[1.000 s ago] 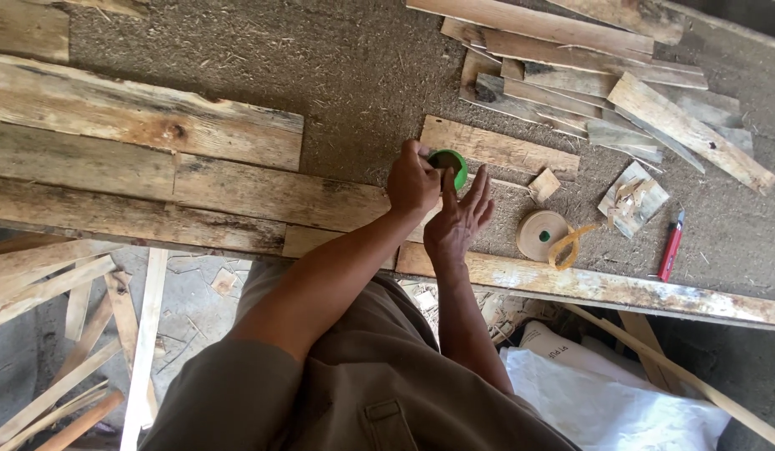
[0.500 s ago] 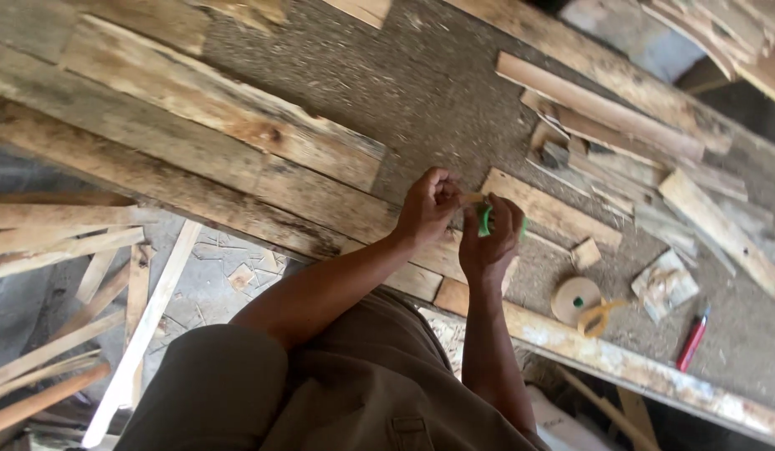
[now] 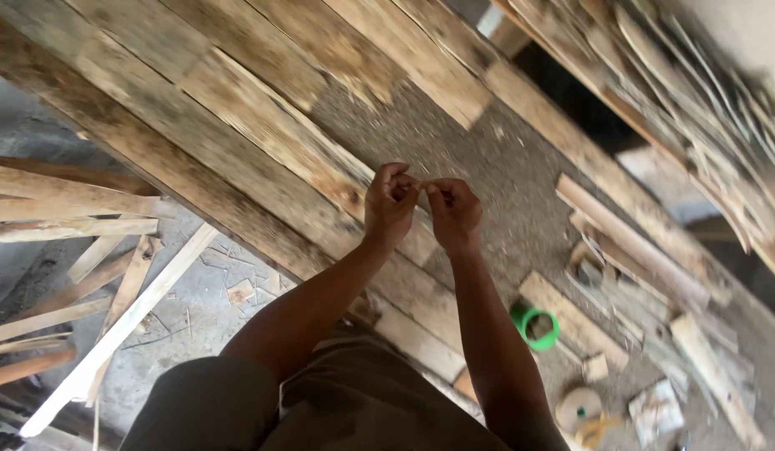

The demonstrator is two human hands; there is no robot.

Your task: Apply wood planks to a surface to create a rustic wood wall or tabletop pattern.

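Both hands up over the bench: left hand [image 3: 390,203] and right hand [image 3: 454,213] pinching something tiny between fingertips, can't tell what. I'd keep them steady, close together.

- Two hands up over the bench: left hand [image 3: 389,205] and right hand [image 3: 454,213], fingertips pinched together between them.
- One green tape roll [image 3: 533,326], lying below the right hand, beside that forearm.
- One pale tape roll [image 3: 578,409], further down from the green one.
- One small wooden block [image 3: 596,367], sitting between the two rolls, out to the right.
- Three long planks [image 3: 262,142] running under and left of the hands.
- Loose offcuts [image 3: 638,276] right of the right hand: six or so, the blur makes that rough.
- Scrap slats [image 3: 78,250] on the floor, well left of the left hand: about eight.
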